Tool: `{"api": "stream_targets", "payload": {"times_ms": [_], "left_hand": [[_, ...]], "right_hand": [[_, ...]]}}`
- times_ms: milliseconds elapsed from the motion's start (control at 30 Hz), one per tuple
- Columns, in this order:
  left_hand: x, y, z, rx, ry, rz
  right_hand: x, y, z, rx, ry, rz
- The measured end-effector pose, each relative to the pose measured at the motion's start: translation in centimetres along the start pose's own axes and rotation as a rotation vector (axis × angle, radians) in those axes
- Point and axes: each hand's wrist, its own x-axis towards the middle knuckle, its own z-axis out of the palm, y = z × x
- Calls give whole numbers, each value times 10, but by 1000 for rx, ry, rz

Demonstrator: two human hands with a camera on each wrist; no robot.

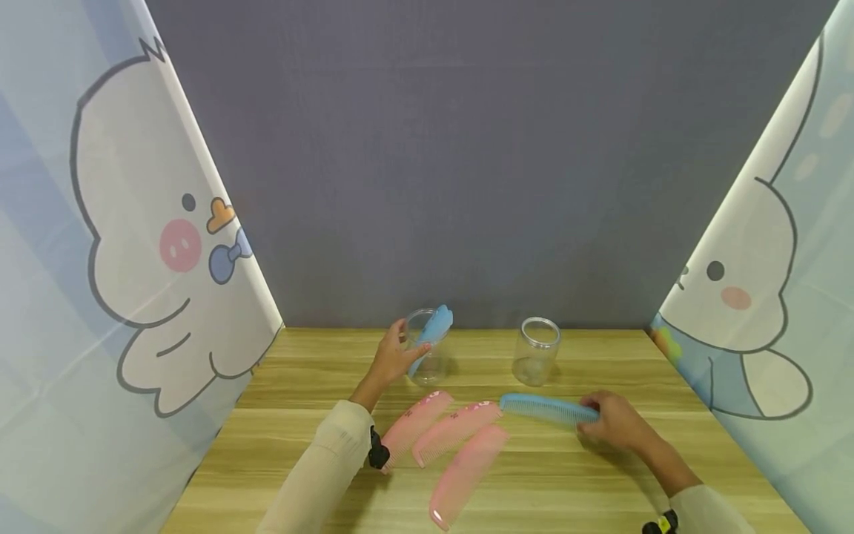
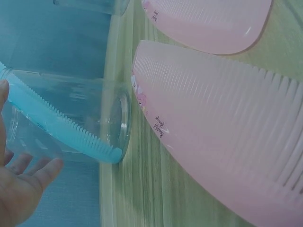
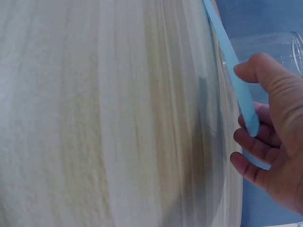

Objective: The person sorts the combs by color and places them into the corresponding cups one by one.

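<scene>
In the head view a blue comb [image 1: 435,326] leans inside a clear plastic jar [image 1: 430,371], its upper end above the rim. My left hand [image 1: 394,356] is around that jar, thumb at the front by the comb and fingers on the far left side. The left wrist view shows the comb's teeth through the jar wall and the fingers [image 2: 43,171] bent beside it. On the right, my right hand [image 1: 610,421] pinches one end of another blue comb [image 1: 543,407] between thumb and fingers, just above the table; the right wrist view shows this comb [image 3: 239,85] edge-on.
A second clear jar [image 1: 536,356] stands at the back, right of centre. Three pink combs lie on the wooden table [image 1: 554,489]: a left one [image 1: 416,426], a middle one [image 1: 460,429] and a front one [image 1: 467,475]. A grey wall [image 1: 467,163] rises behind.
</scene>
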Motion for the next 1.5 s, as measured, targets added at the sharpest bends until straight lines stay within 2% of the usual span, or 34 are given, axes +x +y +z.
{"api": "stream_targets", "payload": {"times_ms": [267,533,767,1067,1333,1500], "left_hand": [[0,0,0,-7,-4,0],[0,0,0,-8,6,3],[1,-1,0,4,7,3],[0,-1,0,-3,11,-1],[0,-1,0,-1,8,-1],[1,-1,0,-5,6,5]], "right_hand": [[4,-6,-6,96,9,83],[6,-8,-8,91,28,56],[7,-7,-13,65,-31,71],[6,-7,-16,184,-103,126],[6,-12,-15,200,-47,172],[8,-12,-16,224,-59,181]]}}
